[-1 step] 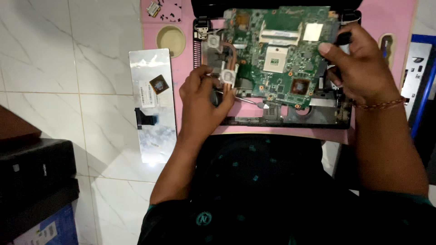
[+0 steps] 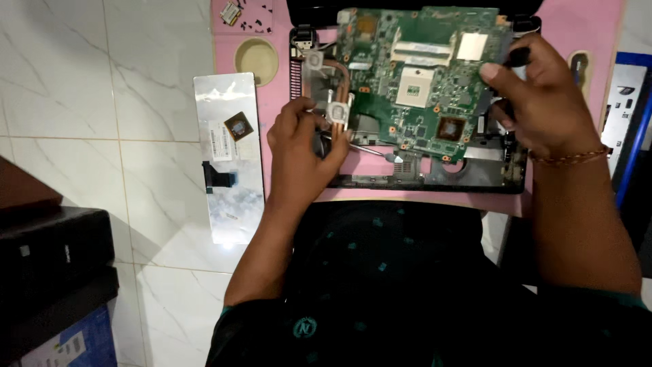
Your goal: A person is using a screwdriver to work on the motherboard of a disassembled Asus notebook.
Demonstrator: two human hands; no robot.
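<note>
Head view, looking straight down at your lap and the work in front of you. A green circuit board (image 2: 428,75) sits in the open black laptop shell (image 2: 435,178), which rests on a pink mat (image 2: 258,122) laid on a white tiled floor (image 2: 95,81).

Your left hand (image 2: 299,160) curls over the board's left edge. Its fingertips pinch the copper cooling pipe with its metal plate (image 2: 338,109), at the corner where that part hangs off the board, so the grip steadies the loose end. Your right hand (image 2: 543,102) is clasped around the board's right edge, thumb on top and fingers wrapped below, near the black hinge corner (image 2: 526,26). With a hand on each side, the board stays level over the shell. A thin metal tool (image 2: 370,151) lies just under the left fingers, across the shell's lower left.

Room to move: the shell's front rim runs close under the board, and your knees are just below it. Left of the mat, a silver keyboard (image 2: 227,156) lies face down on the tiles, with a small square chip (image 2: 238,126) on it. A round tan dish (image 2: 257,60) and scattered tiny screws (image 2: 255,24) sit at the mat's upper left. Dark boxes (image 2: 54,265) crowd the far left; blue and white parts (image 2: 628,109) stand to the right. The bare tiles at upper left are open.
</note>
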